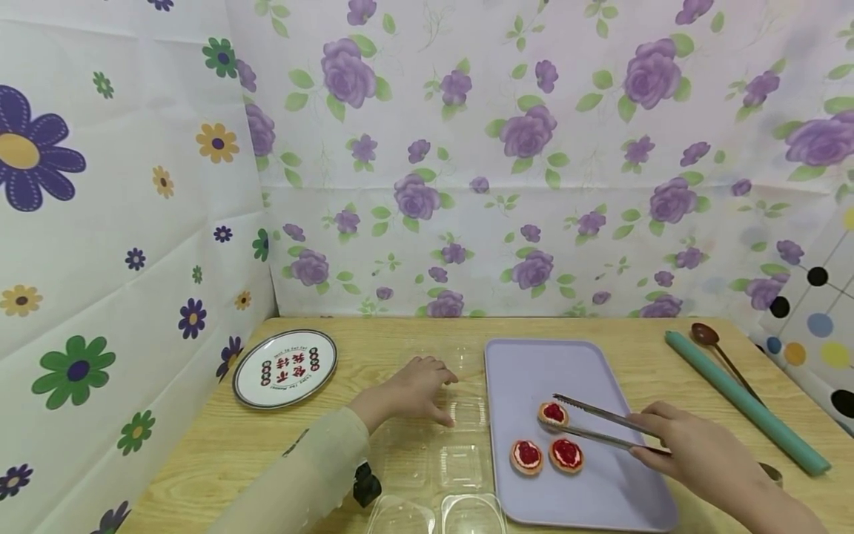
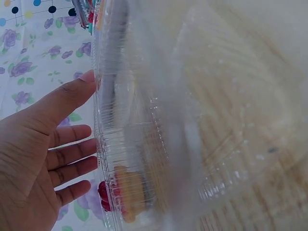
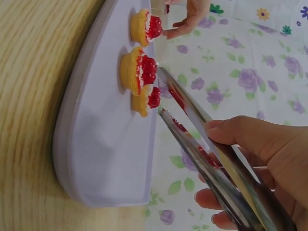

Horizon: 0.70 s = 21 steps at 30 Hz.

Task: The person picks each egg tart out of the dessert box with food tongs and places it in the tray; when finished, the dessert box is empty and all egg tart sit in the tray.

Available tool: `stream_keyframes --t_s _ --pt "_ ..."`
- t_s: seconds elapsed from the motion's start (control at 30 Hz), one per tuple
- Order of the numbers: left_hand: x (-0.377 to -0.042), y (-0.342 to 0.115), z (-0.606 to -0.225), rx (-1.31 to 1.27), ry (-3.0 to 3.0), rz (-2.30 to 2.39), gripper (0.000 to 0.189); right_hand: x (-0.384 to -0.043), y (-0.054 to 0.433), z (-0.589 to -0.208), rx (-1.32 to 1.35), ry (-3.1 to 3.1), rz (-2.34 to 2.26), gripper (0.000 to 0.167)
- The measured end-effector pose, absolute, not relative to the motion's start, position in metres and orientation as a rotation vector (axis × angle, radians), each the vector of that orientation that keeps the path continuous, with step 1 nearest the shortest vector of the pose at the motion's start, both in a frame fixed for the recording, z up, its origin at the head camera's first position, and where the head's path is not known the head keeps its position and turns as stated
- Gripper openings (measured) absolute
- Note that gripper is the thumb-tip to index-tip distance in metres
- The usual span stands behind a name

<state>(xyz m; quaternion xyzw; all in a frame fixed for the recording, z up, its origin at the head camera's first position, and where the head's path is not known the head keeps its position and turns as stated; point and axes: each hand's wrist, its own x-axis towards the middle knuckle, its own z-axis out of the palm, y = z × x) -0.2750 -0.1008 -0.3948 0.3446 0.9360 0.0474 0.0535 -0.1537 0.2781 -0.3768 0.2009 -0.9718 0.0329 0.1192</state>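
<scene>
My right hand (image 1: 700, 449) grips metal tongs (image 3: 207, 154), their arms spread. In the head view the tong tips lie on either side of the rearmost red-topped tart (image 1: 553, 414); whether they touch it is unclear. Two more tarts (image 1: 527, 457) sit nearer the front of the lavender tray (image 1: 594, 512). My left hand (image 1: 408, 389) is over the clear plastic container (image 1: 460, 466), fingers spread and loosely bent. The left wrist view has its thumb at the plastic's edge. A tart (image 2: 127, 195) shows through the plastic there; I cannot tell if it is inside.
A white plate (image 1: 285, 368) with red lettering lies at the back left of the wooden table (image 1: 200, 475). Right of the tray are a teal roll (image 1: 743, 400) and a brown spoon (image 1: 706, 335). Floral cloth (image 1: 467, 245) hangs behind the table.
</scene>
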Motion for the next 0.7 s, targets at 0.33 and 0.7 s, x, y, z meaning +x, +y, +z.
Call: stream_keyframes --t_s 0.33,0.7 --pt "-0.274 -0.109 -0.384 1.075 2.884 0.162 0.071 -0.155 0.275 -0.368 0.646 -2.708 0.138 0.036" --pt "-0.273 -0.136 -0.378 1.086 2.926 0.433 0.062 -0.159 0.267 -0.352 0.675 -2.662 0.138 0.038"
